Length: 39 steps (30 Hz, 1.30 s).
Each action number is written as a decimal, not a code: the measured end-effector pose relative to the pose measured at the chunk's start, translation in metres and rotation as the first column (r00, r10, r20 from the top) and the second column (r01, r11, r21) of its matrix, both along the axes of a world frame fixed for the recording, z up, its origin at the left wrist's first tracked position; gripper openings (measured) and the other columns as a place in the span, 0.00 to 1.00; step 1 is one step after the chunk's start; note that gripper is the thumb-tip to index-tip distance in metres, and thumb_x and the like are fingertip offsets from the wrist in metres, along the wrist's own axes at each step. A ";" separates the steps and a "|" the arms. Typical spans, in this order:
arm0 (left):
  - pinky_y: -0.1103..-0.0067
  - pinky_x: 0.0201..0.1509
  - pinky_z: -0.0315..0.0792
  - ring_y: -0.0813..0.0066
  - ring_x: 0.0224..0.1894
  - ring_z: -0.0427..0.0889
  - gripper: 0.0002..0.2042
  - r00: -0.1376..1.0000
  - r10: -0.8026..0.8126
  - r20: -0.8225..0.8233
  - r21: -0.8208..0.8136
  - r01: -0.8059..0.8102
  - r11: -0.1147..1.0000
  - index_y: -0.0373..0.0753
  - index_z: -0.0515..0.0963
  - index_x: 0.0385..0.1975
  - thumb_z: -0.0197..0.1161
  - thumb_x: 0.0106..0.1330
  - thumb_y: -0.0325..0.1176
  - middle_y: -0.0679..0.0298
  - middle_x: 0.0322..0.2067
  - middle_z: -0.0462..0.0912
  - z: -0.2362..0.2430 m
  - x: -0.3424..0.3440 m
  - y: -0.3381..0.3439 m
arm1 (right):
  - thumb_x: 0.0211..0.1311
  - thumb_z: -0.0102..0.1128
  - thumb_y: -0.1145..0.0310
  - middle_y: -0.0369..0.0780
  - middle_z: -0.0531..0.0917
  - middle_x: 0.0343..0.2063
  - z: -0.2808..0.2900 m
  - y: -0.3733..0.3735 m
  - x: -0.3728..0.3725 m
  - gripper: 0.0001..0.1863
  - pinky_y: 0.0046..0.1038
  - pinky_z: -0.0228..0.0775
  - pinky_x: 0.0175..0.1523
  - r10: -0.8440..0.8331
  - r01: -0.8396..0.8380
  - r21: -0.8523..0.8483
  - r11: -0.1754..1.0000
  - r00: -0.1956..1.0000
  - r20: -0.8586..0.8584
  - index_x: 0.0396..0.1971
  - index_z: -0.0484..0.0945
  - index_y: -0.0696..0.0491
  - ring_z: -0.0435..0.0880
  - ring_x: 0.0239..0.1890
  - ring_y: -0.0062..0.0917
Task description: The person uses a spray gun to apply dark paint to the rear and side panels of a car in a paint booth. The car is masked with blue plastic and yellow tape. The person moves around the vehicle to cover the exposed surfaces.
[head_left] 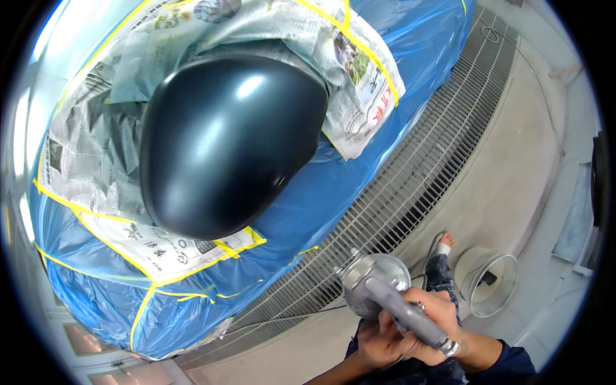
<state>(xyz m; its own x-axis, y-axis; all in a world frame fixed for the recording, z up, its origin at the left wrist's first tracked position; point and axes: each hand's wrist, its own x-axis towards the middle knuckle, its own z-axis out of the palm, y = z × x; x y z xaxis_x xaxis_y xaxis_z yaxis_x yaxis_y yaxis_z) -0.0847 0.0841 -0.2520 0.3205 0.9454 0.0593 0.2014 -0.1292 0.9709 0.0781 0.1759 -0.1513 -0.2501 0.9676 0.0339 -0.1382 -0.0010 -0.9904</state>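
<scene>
A grey spray gun (393, 300) with a round silver cup is in front of me, at the lower right of the head view. My right hand (436, 324) is closed around its handle. Against the gun's side, my left hand (377, 343) has its fingers bent and pressed together; what its fingertips touch is partly hidden. The nozzle points up and left, toward a smooth, curved black panel (224, 144) that stands apart from the gun. Newspaper (96, 163) surrounds the panel, edged with yellow tape (142, 314).
Blue plastic sheeting (305, 202) covers the large body around the newspaper. A slatted metal floor grate (410, 192) runs alongside it. To my right stands a whitish bucket (463, 279) with a dark object inside. A thin hose (282, 319) crosses the floor; a cable (542, 90) hangs near the right wall.
</scene>
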 end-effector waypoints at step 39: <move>0.82 0.48 0.70 0.85 0.42 0.74 0.16 0.777 -0.368 0.511 -0.643 0.629 0.437 0.33 0.77 0.53 0.55 0.75 0.37 0.70 0.40 0.82 -0.080 0.204 -0.076 | 0.68 0.57 0.47 0.34 0.69 0.15 -0.093 -0.146 0.176 0.22 0.20 0.48 0.12 -0.780 0.682 -0.686 0.253 0.563 0.272 0.25 0.69 0.51 0.59 0.08 0.16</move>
<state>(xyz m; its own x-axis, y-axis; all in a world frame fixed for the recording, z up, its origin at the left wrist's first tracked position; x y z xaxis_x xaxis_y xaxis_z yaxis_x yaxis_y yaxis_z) 0.1188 0.0086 -0.3321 0.8447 0.3441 -0.4100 0.0880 0.6663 0.7405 0.2538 0.0299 -0.2447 0.5351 0.4596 -0.7089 -0.5405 -0.4586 -0.7053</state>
